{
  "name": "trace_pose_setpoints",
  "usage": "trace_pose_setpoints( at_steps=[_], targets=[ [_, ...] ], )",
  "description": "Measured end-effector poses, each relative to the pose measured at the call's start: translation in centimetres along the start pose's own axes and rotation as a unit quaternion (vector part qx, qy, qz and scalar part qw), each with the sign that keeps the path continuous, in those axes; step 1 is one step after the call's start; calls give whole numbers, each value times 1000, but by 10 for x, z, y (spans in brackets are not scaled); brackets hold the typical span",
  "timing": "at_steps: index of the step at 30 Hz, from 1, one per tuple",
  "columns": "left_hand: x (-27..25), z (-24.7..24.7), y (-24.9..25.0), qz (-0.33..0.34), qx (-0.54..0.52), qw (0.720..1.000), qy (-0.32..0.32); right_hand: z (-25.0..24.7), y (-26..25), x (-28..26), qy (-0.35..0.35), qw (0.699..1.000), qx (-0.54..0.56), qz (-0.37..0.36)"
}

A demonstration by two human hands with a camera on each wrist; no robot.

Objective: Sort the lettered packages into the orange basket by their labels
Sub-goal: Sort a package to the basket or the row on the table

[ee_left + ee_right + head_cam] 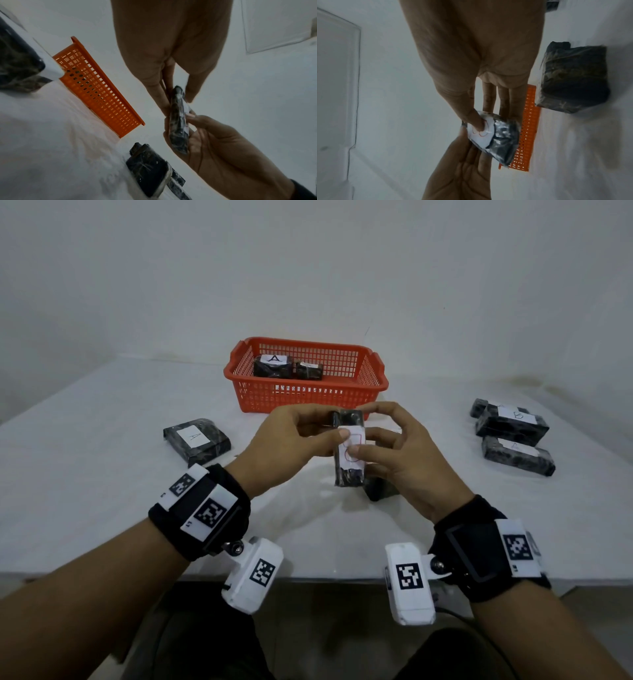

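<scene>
Both hands hold one black wrapped package (pixel 349 470) upright above the table, in front of the orange basket (pixel 308 398). Its white label bears a red letter that both thumbs partly cover. My left hand (pixel 329 429) pinches its upper left side. My right hand (pixel 368 436) pinches its right side, thumb on the label. The left wrist view shows the package (pixel 178 121) edge-on between the two hands. In the right wrist view my thumb presses the label (pixel 481 135). The basket holds a package marked A (pixel 273 366) and a smaller one (pixel 309 370).
A package marked A (pixel 197 440) lies on the white table to the left. At the right lie three packages, one marked B (pixel 512 424), one nearer (pixel 517 457), one behind (pixel 479 407). Another dark package (pixel 378 491) lies under my right hand.
</scene>
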State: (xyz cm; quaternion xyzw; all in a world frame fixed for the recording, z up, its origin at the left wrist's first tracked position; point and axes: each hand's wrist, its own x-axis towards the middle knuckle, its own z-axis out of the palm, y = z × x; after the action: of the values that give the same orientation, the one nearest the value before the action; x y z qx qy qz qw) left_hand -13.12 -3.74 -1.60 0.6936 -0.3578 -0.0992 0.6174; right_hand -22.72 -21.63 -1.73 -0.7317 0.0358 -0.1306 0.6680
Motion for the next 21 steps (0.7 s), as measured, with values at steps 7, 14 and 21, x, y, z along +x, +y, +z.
trace_pose_setpoints(
  at_steps=[7, 14, 21],
  targets=[
    [-2, 1, -5, 63, 38, 996, 53, 8, -4, -3, 29, 999, -2, 16],
    [-7, 1, -2, 98, 27, 995, 25, 1, -3, -1, -47, 996, 5, 78],
    [-7, -2, 3, 42, 52, 997, -38, 0, -6, -2, -26, 999, 24, 19]
  ],
)
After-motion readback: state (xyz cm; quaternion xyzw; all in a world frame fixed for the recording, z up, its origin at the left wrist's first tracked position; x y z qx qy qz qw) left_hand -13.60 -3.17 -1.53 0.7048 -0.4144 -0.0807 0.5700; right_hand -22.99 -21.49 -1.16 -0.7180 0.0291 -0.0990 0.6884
